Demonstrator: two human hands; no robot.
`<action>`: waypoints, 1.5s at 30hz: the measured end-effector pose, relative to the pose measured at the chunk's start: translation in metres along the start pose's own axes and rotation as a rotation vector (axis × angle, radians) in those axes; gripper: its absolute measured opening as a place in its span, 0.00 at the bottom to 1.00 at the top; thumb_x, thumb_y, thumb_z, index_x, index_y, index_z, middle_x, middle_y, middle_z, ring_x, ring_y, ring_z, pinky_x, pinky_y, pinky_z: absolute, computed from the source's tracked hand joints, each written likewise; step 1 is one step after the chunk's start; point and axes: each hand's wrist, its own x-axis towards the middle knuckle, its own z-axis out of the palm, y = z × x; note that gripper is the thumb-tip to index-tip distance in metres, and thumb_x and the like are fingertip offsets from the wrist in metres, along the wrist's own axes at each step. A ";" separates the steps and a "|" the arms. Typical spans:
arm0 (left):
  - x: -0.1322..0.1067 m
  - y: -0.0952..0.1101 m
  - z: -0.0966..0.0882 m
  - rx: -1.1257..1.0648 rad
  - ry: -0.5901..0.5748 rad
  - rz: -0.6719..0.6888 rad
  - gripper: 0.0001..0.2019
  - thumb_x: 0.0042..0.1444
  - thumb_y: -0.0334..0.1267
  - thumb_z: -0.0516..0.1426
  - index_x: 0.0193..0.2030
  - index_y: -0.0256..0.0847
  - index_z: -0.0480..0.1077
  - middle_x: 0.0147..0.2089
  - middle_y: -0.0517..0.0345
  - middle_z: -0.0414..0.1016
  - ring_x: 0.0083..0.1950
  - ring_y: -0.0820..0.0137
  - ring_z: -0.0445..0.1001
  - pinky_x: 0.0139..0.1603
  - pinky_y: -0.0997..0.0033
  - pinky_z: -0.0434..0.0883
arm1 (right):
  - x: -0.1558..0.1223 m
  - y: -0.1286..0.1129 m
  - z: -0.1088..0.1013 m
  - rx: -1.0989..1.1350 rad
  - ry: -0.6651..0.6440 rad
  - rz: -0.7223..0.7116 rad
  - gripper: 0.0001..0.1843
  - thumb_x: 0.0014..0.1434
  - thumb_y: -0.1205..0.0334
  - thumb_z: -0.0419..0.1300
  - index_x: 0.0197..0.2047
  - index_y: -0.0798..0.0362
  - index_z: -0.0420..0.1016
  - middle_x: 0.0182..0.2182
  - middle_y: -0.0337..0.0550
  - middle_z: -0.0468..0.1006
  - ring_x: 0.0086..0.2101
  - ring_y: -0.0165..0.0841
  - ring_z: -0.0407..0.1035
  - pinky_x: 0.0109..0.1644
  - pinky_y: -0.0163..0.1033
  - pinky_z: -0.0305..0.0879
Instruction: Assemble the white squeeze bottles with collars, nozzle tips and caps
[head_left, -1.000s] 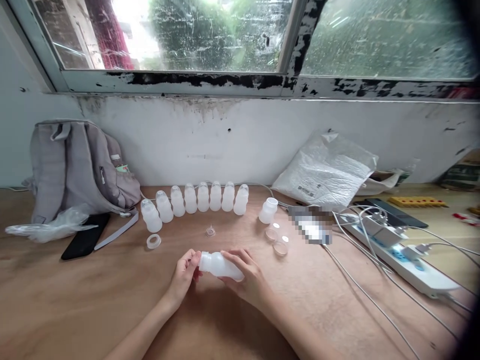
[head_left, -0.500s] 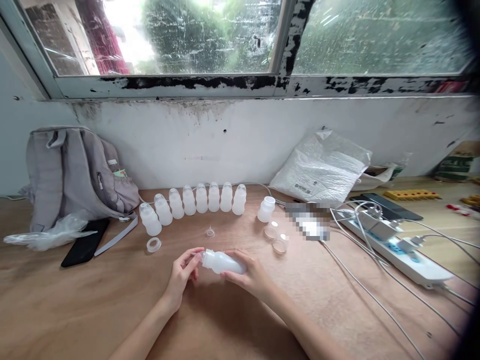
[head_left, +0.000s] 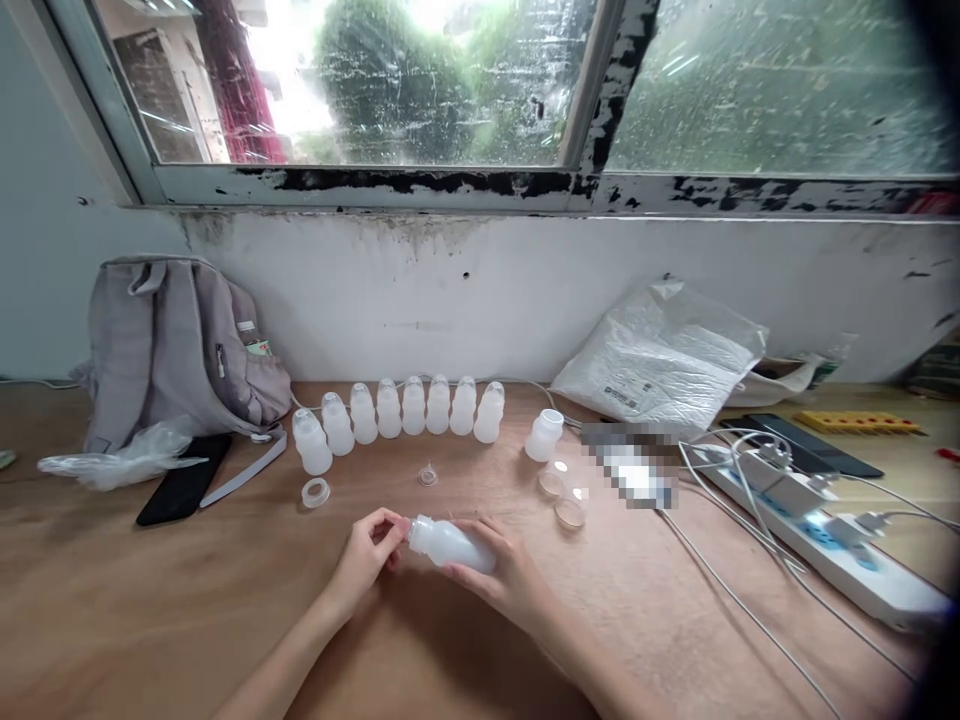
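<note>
My right hand point(head_left: 504, 565) is wrapped round the body of a frosted white baby bottle point(head_left: 456, 546), which lies tilted almost level above the table with its collar end to the left. At that end, the fingers of my left hand point(head_left: 375, 545) pinch the clear teat, mostly hidden behind the fingertips. Just beyond the hands, a loose clear teat point(head_left: 427, 475) stands on the table. To the left lies a white collar ring point(head_left: 316, 492). An uncapped bottle point(head_left: 544, 436) stands at the right, with two clear caps point(head_left: 570, 514) close by.
Several capped bottles point(head_left: 413, 408) form a curved row at the back. A grey backpack point(head_left: 172, 345), a clear plastic bag point(head_left: 120, 458) and a black phone point(head_left: 184, 482) are at the left. A silvery mailing bag point(head_left: 664, 355), power strip point(head_left: 847, 550) and white cables occupy the right.
The view has shifted, so everything sits slightly lower and farther right. My left fingertips have closed in against the bottle's mouth, and the teat shows less. The right hand keeps its hold.
</note>
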 end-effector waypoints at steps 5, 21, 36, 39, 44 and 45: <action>0.000 -0.002 0.000 -0.022 0.013 0.049 0.12 0.48 0.45 0.57 0.30 0.36 0.68 0.25 0.60 0.68 0.26 0.74 0.66 0.25 0.77 0.65 | 0.002 0.002 -0.003 -0.014 -0.012 -0.016 0.23 0.48 0.52 0.61 0.48 0.49 0.70 0.39 0.46 0.72 0.40 0.39 0.64 0.44 0.40 0.61; -0.010 0.013 0.004 -0.047 -0.132 0.132 0.10 0.46 0.41 0.59 0.34 0.38 0.72 0.34 0.54 0.74 0.37 0.67 0.71 0.39 0.70 0.68 | 0.007 0.005 -0.027 0.731 -0.531 0.658 0.22 0.51 0.45 0.52 0.34 0.57 0.71 0.21 0.43 0.74 0.17 0.29 0.65 0.12 0.30 0.55; -0.012 0.009 0.005 -0.186 -0.081 -0.016 0.19 0.43 0.45 0.61 0.42 0.38 0.69 0.40 0.52 0.73 0.42 0.64 0.70 0.42 0.70 0.67 | -0.005 -0.009 0.010 0.165 -0.045 0.086 0.20 0.49 0.50 0.57 0.42 0.55 0.71 0.33 0.46 0.74 0.33 0.37 0.67 0.36 0.40 0.65; -0.015 0.016 0.001 -0.161 -0.183 0.030 0.20 0.42 0.44 0.62 0.42 0.38 0.70 0.41 0.50 0.73 0.42 0.63 0.70 0.41 0.69 0.67 | -0.001 -0.009 0.005 0.645 -0.344 0.437 0.25 0.51 0.44 0.50 0.36 0.59 0.71 0.21 0.42 0.71 0.19 0.30 0.64 0.17 0.33 0.59; -0.017 0.020 0.002 -0.212 -0.166 0.086 0.22 0.40 0.44 0.63 0.43 0.38 0.69 0.44 0.47 0.71 0.45 0.60 0.69 0.43 0.68 0.67 | 0.001 -0.011 0.005 0.931 -0.476 0.508 0.28 0.53 0.42 0.47 0.40 0.60 0.68 0.21 0.41 0.69 0.17 0.27 0.62 0.14 0.29 0.54; -0.017 0.020 0.004 -0.242 -0.126 0.071 0.24 0.40 0.45 0.63 0.44 0.38 0.68 0.46 0.47 0.71 0.47 0.59 0.68 0.44 0.67 0.67 | 0.000 -0.012 0.007 0.842 -0.401 0.452 0.27 0.53 0.42 0.48 0.39 0.59 0.68 0.23 0.42 0.70 0.19 0.27 0.64 0.16 0.30 0.57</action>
